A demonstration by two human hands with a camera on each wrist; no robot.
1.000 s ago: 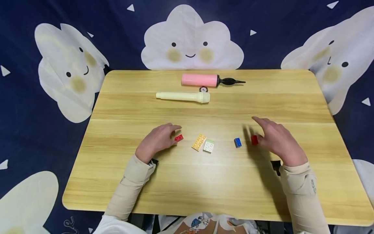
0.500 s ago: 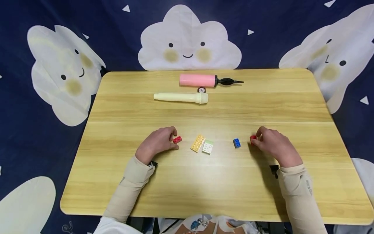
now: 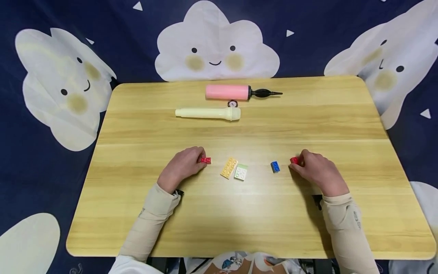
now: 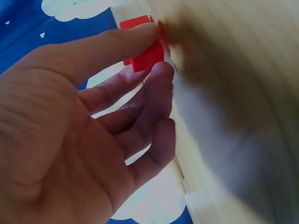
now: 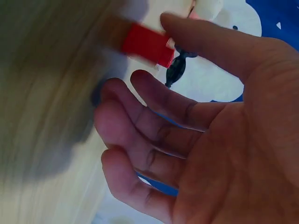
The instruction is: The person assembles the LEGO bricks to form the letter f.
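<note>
In the head view my left hand [image 3: 183,167] pinches a small red toy brick [image 3: 206,160] between thumb and fingers. The left wrist view has the thumb lying across this red brick [image 4: 148,56], the other fingers curled below. On the right, my right hand [image 3: 318,169] holds a second red brick [image 3: 294,160] at the tips of thumb and index finger; it looks blurred in the right wrist view, where this red brick [image 5: 147,44] sits by the thumb tip. Between the hands lie a blue brick [image 3: 275,166], a yellow brick [image 3: 229,168] and a white-and-green brick [image 3: 241,172].
Toward the back of the wooden table [image 3: 239,213] lies a cream microphone-shaped stick [image 3: 207,113]. Behind it are a pink hand pump [image 3: 227,92] with a black nozzle and a small round dark disc [image 3: 232,103]. A navy cloth with clouds hangs behind.
My right hand has come down from spread fingers onto its red brick. My left fingers have closed on the other red brick, which has turned slightly. The head view has shifted a little.
</note>
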